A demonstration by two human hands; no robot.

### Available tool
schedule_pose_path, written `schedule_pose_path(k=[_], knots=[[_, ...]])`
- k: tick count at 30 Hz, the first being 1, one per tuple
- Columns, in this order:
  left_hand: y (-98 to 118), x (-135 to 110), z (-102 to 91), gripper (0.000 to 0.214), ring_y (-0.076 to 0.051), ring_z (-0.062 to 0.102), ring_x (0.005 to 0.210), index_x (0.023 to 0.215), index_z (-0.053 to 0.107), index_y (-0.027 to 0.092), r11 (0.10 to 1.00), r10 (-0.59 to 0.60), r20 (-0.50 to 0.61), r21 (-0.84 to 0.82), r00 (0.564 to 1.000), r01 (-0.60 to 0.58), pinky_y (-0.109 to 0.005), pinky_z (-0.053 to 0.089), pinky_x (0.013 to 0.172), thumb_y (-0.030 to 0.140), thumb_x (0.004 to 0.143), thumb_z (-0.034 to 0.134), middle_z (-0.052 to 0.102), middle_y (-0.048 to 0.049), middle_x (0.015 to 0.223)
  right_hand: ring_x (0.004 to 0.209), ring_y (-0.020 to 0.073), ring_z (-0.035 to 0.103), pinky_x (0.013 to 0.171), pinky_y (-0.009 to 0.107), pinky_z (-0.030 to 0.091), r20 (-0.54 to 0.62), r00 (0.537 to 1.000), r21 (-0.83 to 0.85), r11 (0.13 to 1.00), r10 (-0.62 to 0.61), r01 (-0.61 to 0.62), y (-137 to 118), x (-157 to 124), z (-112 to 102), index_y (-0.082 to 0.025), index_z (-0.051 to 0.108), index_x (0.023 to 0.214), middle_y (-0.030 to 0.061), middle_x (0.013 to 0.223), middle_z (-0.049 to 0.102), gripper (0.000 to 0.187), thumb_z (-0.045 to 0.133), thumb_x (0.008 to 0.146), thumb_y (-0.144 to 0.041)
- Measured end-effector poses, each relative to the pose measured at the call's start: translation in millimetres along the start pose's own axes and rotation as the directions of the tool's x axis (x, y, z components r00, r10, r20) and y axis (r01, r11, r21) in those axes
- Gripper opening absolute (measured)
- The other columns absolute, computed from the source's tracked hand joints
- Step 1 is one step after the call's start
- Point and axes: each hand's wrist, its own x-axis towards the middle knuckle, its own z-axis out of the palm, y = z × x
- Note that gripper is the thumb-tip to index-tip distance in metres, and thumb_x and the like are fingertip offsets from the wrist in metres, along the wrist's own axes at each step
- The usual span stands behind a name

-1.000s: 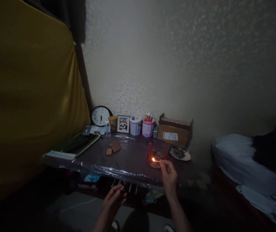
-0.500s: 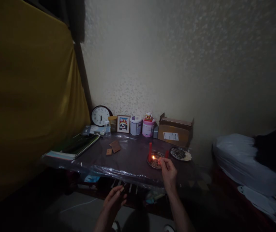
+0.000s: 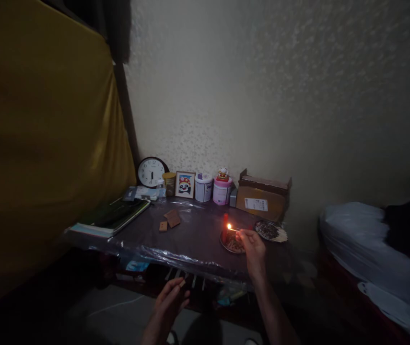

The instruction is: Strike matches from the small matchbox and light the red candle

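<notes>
Pinched in right fingers (image 3: 245, 235): lit match (image 3: 235, 230), flame (image 3: 229, 226) beside red candle (image 3: 225, 220), toward right edge of worktop (image 3: 190, 237). Gripped in left fingers (image 3: 170, 284), before front edge: small tan object (image 3: 182, 283).

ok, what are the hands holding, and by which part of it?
Right hand: lit match, pinched at its unlit end. Left hand: small tan piece at the fingertips; which part is gripped can't be told.
</notes>
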Motion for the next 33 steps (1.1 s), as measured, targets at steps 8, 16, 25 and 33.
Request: schedule_pose_path(k=[8, 16, 25, 33], knots=[[1, -1, -0.5, 0.03, -0.021, 0.065, 0.079, 0.086, 0.067, 0.021, 1.0, 0.016, 0.048, -0.016, 0.999, -0.016, -0.034, 0.048, 0.074, 0.037, 0.061, 0.073, 0.069, -0.0062, 0.095, 0.06, 0.0137, 0.059, 0.057, 0.026, 0.05, 0.018, 1.0, 0.01, 1.0, 0.012, -0.012, 1, 10, 0, -0.016, 0.064, 0.072, 0.0004, 0.067, 0.063, 0.021, 0.069, 0.064, -0.035], [1, -1, -0.6, 0.029, -0.021, 0.064, 0.079, 0.086, 0.067, 0.021, 1.0, 0.019, 0.063, -0.022, 0.998, -0.018, -0.034, 0.048, 0.074, 0.036, 0.062, 0.073, 0.07, -0.0062, 0.093, 0.059, 0.0129, 0.06, 0.057, 0.026, 0.05, 0.016, 0.998, 0.056, 0.996, 0.061, -0.062, -1, 18, 0, -0.017, 0.064, 0.072, -0.0006, 0.068, 0.064, 0.019, 0.071, 0.06, -0.03], [1, -1, -2.6, 0.031, -0.021, 0.064, 0.082, 0.087, 0.067, 0.022, 1.0, 0.008, 0.059, -0.008, 0.998, -0.007, -0.034, 0.048, 0.076, 0.038, 0.061, 0.072, 0.069, -0.0059, 0.094, 0.061, 0.0152, 0.061, 0.057, 0.029, 0.05, 0.015, 0.999, -0.01, 0.999, 0.048, -0.048, 1, 32, -1, -0.017, 0.064, 0.074, 0.001, 0.068, 0.066, 0.021, 0.07, 0.062, -0.032], [-1, 3, -5.4, 0.031, -0.022, 0.064, 0.083, 0.086, 0.067, 0.022, 0.999, -0.007, 0.055, -0.036, 0.998, 0.009, -0.034, 0.049, 0.075, 0.039, 0.06, 0.074, 0.067, -0.0054, 0.099, 0.057, 0.0147, 0.058, 0.055, 0.028, 0.046, -0.01, 1.0, -0.129, 0.991, -0.023, 0.022, -4, 47, 2, -0.015, 0.066, 0.07, 0.0006, 0.063, 0.064, 0.02, 0.069, 0.06, -0.032]])
